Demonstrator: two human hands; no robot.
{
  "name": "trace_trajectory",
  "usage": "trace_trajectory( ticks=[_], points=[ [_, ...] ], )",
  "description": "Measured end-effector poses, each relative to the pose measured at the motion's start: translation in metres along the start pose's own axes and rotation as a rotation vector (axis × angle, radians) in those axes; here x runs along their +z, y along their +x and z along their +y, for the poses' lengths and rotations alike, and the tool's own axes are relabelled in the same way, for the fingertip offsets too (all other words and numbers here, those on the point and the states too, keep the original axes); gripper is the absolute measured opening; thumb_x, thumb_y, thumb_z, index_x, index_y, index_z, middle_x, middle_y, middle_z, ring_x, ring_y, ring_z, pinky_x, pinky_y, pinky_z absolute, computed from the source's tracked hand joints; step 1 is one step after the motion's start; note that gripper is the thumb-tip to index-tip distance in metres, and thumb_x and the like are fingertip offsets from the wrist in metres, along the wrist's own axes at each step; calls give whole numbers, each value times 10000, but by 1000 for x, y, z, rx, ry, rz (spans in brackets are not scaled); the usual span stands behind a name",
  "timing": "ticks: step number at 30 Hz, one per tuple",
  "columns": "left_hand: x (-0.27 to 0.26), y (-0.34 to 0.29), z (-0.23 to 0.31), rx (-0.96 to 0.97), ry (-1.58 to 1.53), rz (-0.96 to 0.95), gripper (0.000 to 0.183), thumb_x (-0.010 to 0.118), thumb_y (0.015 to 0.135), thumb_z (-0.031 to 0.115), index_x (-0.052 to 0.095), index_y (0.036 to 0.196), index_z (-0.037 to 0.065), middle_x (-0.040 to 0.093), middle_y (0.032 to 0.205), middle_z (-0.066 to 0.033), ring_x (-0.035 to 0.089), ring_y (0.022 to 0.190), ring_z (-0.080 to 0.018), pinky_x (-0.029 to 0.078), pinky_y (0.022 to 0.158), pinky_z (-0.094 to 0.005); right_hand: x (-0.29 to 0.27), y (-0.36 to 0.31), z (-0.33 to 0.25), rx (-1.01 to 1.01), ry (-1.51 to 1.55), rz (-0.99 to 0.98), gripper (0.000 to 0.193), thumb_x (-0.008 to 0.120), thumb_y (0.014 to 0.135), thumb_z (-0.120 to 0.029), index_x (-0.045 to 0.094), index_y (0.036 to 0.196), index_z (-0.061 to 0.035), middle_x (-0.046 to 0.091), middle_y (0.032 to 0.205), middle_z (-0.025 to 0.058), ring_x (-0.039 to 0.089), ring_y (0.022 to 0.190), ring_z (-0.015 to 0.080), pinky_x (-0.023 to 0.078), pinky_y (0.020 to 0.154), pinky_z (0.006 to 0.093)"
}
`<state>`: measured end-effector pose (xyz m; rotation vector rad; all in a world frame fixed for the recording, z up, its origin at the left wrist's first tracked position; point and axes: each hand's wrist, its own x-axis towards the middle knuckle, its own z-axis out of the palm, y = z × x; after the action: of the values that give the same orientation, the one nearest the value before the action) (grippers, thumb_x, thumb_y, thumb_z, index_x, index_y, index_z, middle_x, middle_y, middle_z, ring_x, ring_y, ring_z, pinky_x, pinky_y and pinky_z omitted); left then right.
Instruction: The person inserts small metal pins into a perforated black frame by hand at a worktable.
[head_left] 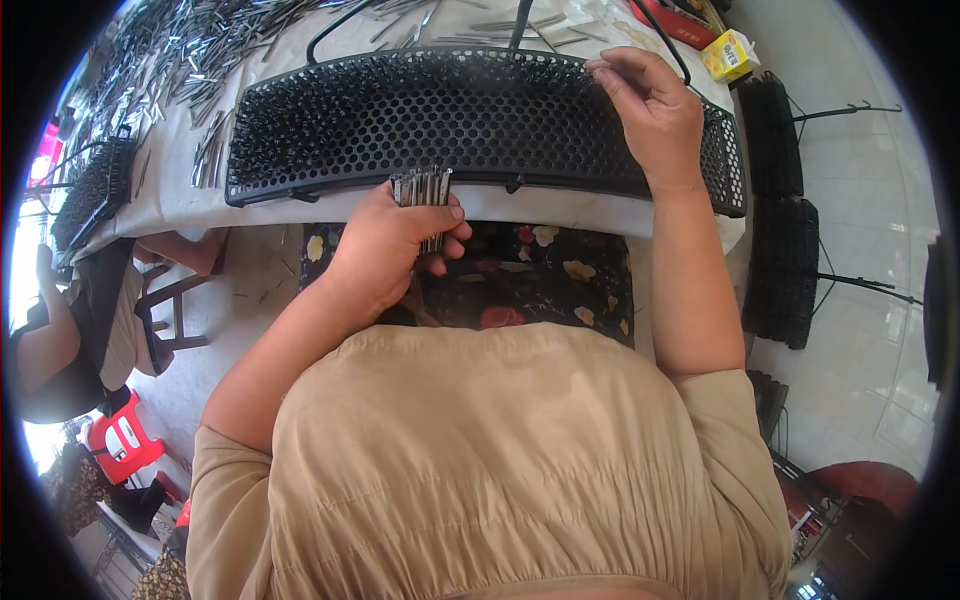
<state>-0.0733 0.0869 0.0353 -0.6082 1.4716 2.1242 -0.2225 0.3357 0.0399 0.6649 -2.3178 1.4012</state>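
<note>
Perforated black rack [560, 140] lies lengthwise across the counter [570, 203] in front of you, near the counter's closer edge. Inspection finds it partly filled: dark upright pieces [290, 115] stand densely at the left end and run in a band along the far edge toward your right hand [655, 110]. Bare holes remain visible across the middle, along much of the near side and at the right end. In my judgement, the filling is well begun but a large share of the surface is left to do.

Your left hand [400, 235] is wrapped around a bundle of metal strips [425, 188], fingers gripping it upright just off the rack's near edge. Your right hand is at the far edge, toward the right end, with thumb and forefinger brought close together; I cannot tell whether they pinch a piece.

Supply appears ample: a heap of loose strips [190, 60] spreads over the counter beyond the rack's left end. A yellow box [730, 55] sits near its far right corner.
</note>
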Motion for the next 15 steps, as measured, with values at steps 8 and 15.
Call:
trace_trajectory(
  ticks=[8,15],
  points=[
    [-1,-1,0,3,16,4,91,645,863,76,613,932,26,661,817,-86,622,662,-149,468,537,-275,-1,-3,-5,22,-110,-28,158,695,892,-35,674,1048,-16,744,964,61,694,910,98,533,834,218],
    [-1,-1,-1,16,10,10,81,645,865,70,616,925,24,661,812,-85,624,664,-148,470,539,-272,-7,0,2,-2,-153,-1,180,736,860,-165,730,1018,-78,744,898,75,715,814,158,535,737,264]
  ],
)
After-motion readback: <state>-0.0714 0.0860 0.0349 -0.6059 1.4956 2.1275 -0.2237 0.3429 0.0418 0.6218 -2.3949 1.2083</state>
